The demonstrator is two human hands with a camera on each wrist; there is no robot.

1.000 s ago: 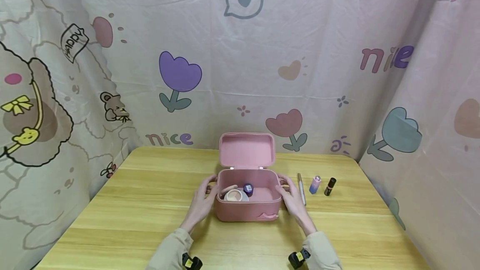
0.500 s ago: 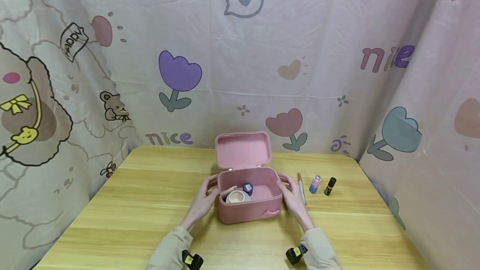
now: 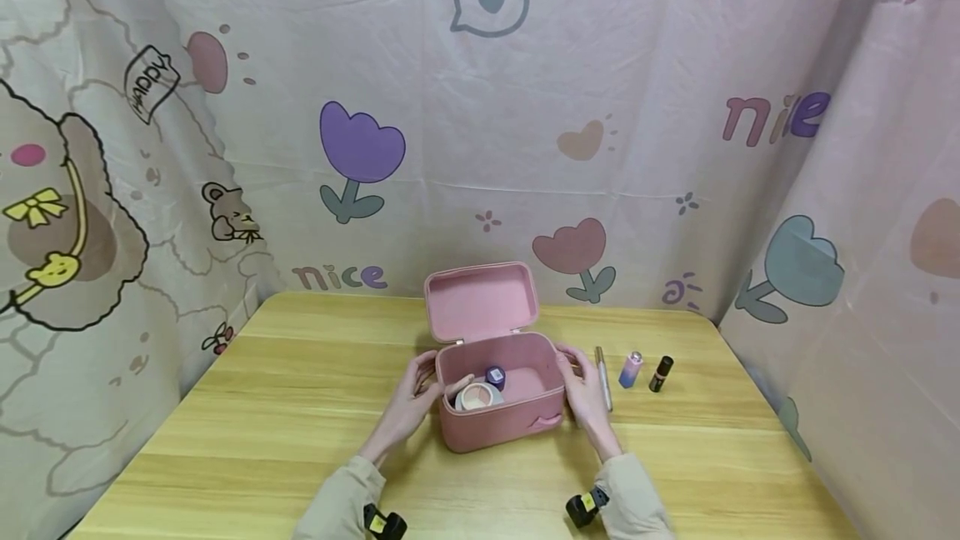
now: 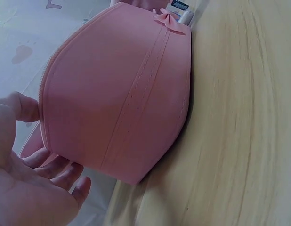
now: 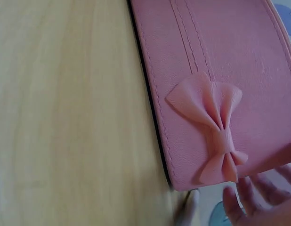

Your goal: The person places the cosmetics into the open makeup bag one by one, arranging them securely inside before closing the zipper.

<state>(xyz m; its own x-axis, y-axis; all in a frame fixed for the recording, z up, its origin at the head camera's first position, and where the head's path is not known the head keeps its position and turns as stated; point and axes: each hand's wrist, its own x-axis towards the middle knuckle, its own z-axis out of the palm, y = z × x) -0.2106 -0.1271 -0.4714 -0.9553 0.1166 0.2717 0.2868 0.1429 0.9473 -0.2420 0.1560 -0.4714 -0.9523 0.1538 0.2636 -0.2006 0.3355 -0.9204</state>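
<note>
A pink cosmetic case (image 3: 487,432) stands on the table, its lid (image 3: 482,301) raised at the back and its body turned slightly askew. My left hand (image 3: 408,400) grips the left side, the thumb by the zippered rim and the fingers around the end, as the left wrist view shows. At the opposite end my right hand (image 3: 585,392) holds the rim, its thumb over the edge. Inside, towards the left, are a round powder compact (image 3: 477,396), a small dark purple container (image 3: 495,377) and a pale, slim item (image 3: 459,386). A pink bow (image 5: 221,134) decorates the front.
Right of the case, a slim gold-and-white tube (image 3: 603,379), a pink-to-blue tube (image 3: 631,369) and a small black-capped bottle (image 3: 661,374) lie or stand on the wooden table (image 3: 300,415). A patterned cloth (image 3: 465,107) hangs behind and at both sides.
Between my hands the case has turned counter-clockwise as seen from above. Its lid has swung left and its front left corner has come nearer. The small items beside it have not moved.
</note>
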